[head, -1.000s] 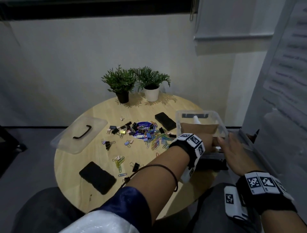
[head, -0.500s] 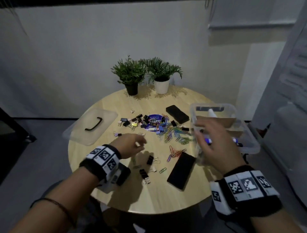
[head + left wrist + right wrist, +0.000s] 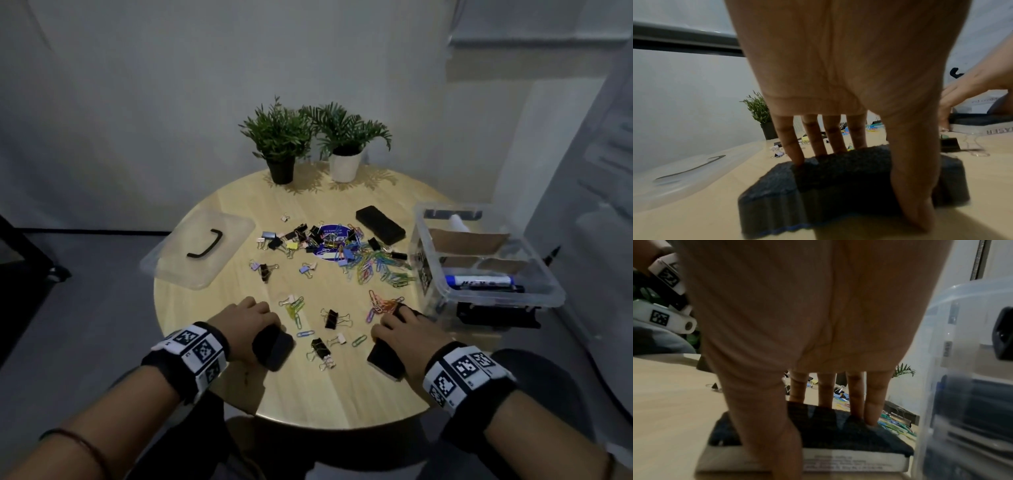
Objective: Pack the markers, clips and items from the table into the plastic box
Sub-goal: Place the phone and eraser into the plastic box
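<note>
My left hand (image 3: 245,320) grips a black foam eraser (image 3: 274,347) near the table's front edge. In the left wrist view the fingers (image 3: 816,139) sit on the eraser's (image 3: 838,186) far side and the thumb on its near side. My right hand (image 3: 407,330) holds a second black eraser (image 3: 387,359) the same way, beside the box; the right wrist view shows the eraser (image 3: 818,426) with its white printed side. The clear plastic box (image 3: 513,240) stands at the table's right edge with markers (image 3: 479,281) inside. Binder clips and coloured paper clips (image 3: 342,253) lie scattered mid-table.
The clear lid (image 3: 202,250) with a black handle lies at the table's left. A third black eraser (image 3: 380,224) sits behind the clips. Two potted plants (image 3: 308,144) stand at the back. Loose clips (image 3: 330,318) lie between my hands. The round wooden table (image 3: 342,394) ends close in front.
My left hand came back from the box to the front left and both hands dropped onto the two erasers, closing around them.
</note>
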Available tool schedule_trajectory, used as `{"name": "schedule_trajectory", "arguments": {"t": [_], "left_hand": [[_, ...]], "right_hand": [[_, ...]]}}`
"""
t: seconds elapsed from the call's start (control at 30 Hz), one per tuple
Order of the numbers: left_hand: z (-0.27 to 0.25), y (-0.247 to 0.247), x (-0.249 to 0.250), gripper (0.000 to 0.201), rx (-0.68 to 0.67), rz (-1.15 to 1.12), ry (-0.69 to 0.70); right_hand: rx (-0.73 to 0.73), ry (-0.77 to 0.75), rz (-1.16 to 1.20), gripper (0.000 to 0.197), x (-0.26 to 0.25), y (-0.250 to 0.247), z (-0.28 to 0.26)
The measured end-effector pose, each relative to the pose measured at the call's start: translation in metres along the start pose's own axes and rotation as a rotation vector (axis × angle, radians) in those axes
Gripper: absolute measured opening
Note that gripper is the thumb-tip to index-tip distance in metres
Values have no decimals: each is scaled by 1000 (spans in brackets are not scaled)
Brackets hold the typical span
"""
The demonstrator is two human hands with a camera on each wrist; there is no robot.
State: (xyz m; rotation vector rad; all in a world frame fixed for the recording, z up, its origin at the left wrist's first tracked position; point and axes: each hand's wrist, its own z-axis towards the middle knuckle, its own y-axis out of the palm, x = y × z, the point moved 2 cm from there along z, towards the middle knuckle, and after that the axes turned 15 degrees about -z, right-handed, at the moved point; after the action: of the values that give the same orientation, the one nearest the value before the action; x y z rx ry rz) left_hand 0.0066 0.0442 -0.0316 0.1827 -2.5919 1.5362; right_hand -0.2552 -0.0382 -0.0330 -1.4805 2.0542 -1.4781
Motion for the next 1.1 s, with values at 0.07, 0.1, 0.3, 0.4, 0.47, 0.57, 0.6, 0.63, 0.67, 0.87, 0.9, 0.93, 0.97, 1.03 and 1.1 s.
{"name": "schedule_trajectory", "arguments": {"t": [0.07, 0.1, 0.3, 0.4, 0.47, 0.57, 0.6, 0.63, 0.67, 0.87, 0.9, 0.93, 0.97, 1.03, 1.1], "left_hand": [[0, -7, 2, 60, 3, -57, -15], [-2, -12, 3, 60, 17, -118, -26], [-27, -49, 27, 61, 274, -820, 113], [-22, -44, 65, 73, 324, -925, 223], [-8, -29, 90, 77, 286, -911, 242], [14, -10, 117, 74, 255, -906, 228], [20, -7, 123, 73, 257, -937, 233], [24, -4, 127, 72, 260, -961, 245], [27, -3, 131, 72, 267, -971, 261], [26, -12, 153, 72, 407, -883, 369], [26, -15, 156, 74, 430, -859, 384], [26, -18, 157, 77, 443, -842, 398], [26, -20, 158, 81, 451, -822, 412], [27, -22, 156, 92, 446, -767, 423], [29, -26, 155, 95, 429, -809, 429]], "right_hand": [[28, 0, 47, 68, 0, -2, 0], [48, 7, 105, 68, 0, -4, -2], [201, 162, 760, 48, 15, -26, -27], [270, 182, 1022, 52, 18, -29, -34], [264, 163, 1107, 57, 16, -28, -37], [226, 154, 1103, 57, 17, -21, -38], [205, 153, 1121, 56, 19, -18, -38], [185, 152, 1158, 55, 20, -16, -38], [164, 153, 1219, 55, 21, -14, -39], [290, 252, 1350, 57, 29, -13, -42], [337, 294, 1284, 54, 32, -14, -44], [381, 329, 1244, 50, 34, -17, -46], [411, 346, 1244, 45, 36, -19, -48], [445, 327, 1347, 36, 38, -25, -52], [468, 271, 1470, 32, 37, -35, -55]]}}
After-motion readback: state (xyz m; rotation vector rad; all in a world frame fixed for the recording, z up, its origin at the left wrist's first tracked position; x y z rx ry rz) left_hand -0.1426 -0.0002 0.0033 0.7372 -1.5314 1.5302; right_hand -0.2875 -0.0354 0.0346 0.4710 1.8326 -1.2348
